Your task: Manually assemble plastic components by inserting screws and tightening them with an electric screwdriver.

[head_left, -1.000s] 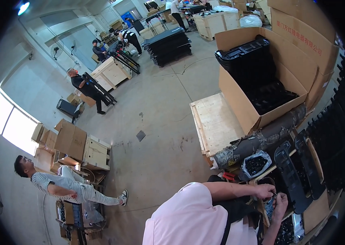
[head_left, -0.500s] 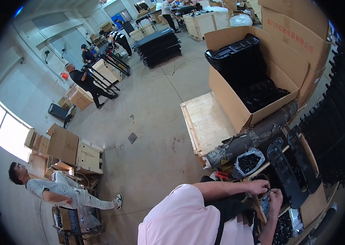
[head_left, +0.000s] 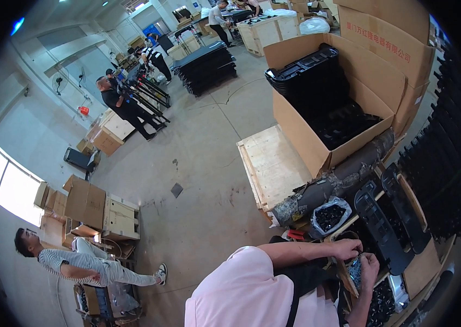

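Concrete floor [head_left: 203, 180] spreads beyond one left hand [head_left: 347, 249] and one right hand [head_left: 370, 268], both grips with fingers bent close, any hold too small to tell, over one heap of metal bits [head_left: 355, 271], near two black panels [head_left: 380, 231]

We are in a factory workshop, by all signs an assembly hall. Around an open carton [head_left: 296, 131] of stacked black mouldings [head_left: 307, 82], we see production stock: on its near side, bagged black parts [head_left: 329, 217] and small metal parts [head_left: 355, 271]; behind it, a wooden crate [head_left: 274, 34]; left of it, concrete floor [head_left: 203, 147]; farther left, piled panels [head_left: 206, 66] and people [head_left: 124, 106] beside black frames [head_left: 155, 94].
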The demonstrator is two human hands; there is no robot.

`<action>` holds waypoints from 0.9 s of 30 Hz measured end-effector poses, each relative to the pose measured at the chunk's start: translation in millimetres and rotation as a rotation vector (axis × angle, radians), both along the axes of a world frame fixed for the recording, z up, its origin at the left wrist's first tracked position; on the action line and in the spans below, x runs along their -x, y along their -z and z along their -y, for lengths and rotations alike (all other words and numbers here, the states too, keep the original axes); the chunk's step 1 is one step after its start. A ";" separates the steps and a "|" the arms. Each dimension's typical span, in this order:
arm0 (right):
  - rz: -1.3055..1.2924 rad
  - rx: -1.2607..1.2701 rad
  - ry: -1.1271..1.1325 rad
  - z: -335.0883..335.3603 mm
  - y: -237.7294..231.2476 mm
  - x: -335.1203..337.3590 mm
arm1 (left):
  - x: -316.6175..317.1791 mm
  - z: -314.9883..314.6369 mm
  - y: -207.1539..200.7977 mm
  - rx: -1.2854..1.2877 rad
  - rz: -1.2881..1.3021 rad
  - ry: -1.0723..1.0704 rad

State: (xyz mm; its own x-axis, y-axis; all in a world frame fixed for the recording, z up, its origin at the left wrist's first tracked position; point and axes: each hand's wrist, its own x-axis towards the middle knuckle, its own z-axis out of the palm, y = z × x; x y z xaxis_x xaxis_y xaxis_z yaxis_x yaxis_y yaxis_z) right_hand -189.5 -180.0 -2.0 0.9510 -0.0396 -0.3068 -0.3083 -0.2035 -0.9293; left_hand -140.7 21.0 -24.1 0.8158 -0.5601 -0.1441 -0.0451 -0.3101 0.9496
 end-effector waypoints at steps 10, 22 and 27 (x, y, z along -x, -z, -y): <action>0.040 0.067 0.027 27.5 1.5 7.6 | -16.7 27.0 -7.5 -0.096 0.066 0.135; 0.140 0.456 0.129 91.8 1.6 35.9 | -22.8 90.6 -46.0 -0.157 0.343 0.293; 0.127 0.454 0.069 81.3 -5.5 15.3 | -34.2 91.0 -29.7 -0.232 0.341 0.254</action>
State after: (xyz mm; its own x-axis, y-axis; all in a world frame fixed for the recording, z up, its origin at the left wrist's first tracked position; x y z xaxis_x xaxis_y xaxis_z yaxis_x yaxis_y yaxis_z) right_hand -204.8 -261.3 3.5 0.9702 -0.2074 -0.1251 -0.2250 -0.5808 -0.7824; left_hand -106.5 -70.0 5.6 0.6797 -0.7325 -0.0373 -0.4432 -0.4508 0.7748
